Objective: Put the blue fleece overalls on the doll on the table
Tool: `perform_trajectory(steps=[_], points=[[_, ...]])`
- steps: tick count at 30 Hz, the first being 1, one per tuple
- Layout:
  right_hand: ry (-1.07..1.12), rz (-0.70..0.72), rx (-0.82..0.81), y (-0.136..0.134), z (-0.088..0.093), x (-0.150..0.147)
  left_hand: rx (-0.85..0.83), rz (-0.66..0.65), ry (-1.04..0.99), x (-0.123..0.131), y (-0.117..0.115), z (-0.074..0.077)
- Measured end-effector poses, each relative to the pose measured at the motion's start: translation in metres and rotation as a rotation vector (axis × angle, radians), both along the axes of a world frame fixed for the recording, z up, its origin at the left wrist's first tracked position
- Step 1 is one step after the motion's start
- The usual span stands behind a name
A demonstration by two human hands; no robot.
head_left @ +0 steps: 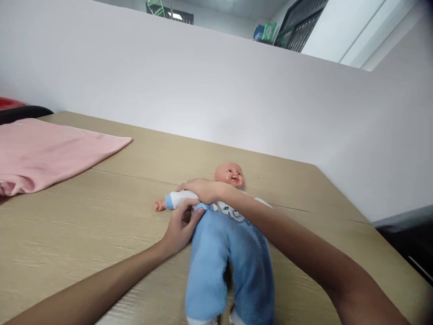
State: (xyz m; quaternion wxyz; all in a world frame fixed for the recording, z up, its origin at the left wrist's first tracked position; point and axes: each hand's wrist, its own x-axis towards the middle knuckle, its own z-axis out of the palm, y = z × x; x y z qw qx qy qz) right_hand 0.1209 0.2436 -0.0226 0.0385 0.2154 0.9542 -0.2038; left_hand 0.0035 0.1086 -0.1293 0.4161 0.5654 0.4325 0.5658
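A baby doll [230, 174] lies on its back on the wooden table [101, 216], head away from me, dressed in a fuzzy blue romper [230, 257] with white sleeves. My right hand [199, 189] reaches across the doll's chest, fingers curled over its white-sleeved arm [176, 198]. My left hand [181, 225] sits just below that arm, its fingers pinching the romper's edge at the doll's side. The doll's small bare hand [158, 206] sticks out to the left.
A folded pink cloth [43, 153] lies at the table's far left. A white partition wall [216, 90] stands right behind the table. Dark furniture shows at the left edge [23, 113] and beyond the table's right edge [406, 239].
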Motion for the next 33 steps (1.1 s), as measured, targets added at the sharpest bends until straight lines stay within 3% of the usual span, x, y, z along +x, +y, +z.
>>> perform_trajectory(steps=[6, 10, 12, 15, 19, 22, 27, 29, 33], points=[[0.111, -0.084, 0.036, -0.007, -0.006, -0.005, 0.053, -0.028, -0.004, -0.002, -0.002, 0.007], [0.549, -0.322, -0.156, -0.014, 0.002, 0.023, 0.273, -0.057, 0.133, -0.005, -0.008, 0.016], [0.666, -0.367, -0.271, -0.016, 0.008, 0.040, 0.368, -0.058, 0.164, -0.006, -0.010, 0.016], [0.642, -0.298, -0.311, -0.022, 0.017, 0.060, 0.463, 0.000, 0.128, -0.006, -0.012, 0.009], [0.556, -0.283, -0.139, -0.038, 0.021, 0.066, 0.539, 0.122, 0.110, -0.007, -0.016, 0.002], [0.497, -0.265, -0.005, -0.045, 0.016, 0.060, 0.480, 0.103, -0.008, -0.008, -0.017, 0.008], [0.471, -0.208, 0.060, -0.040, 0.004, 0.055, 0.133, -0.061, -0.402, -0.007, -0.005, 0.031], [0.455, -0.202, 0.053, -0.037, 0.000, 0.055, 0.085, -0.087, -0.422, -0.009, 0.001, 0.038], [0.371, -0.179, 0.130, -0.038, 0.001, 0.051, 0.152, 0.008, -0.289, -0.016, 0.003, 0.047]])
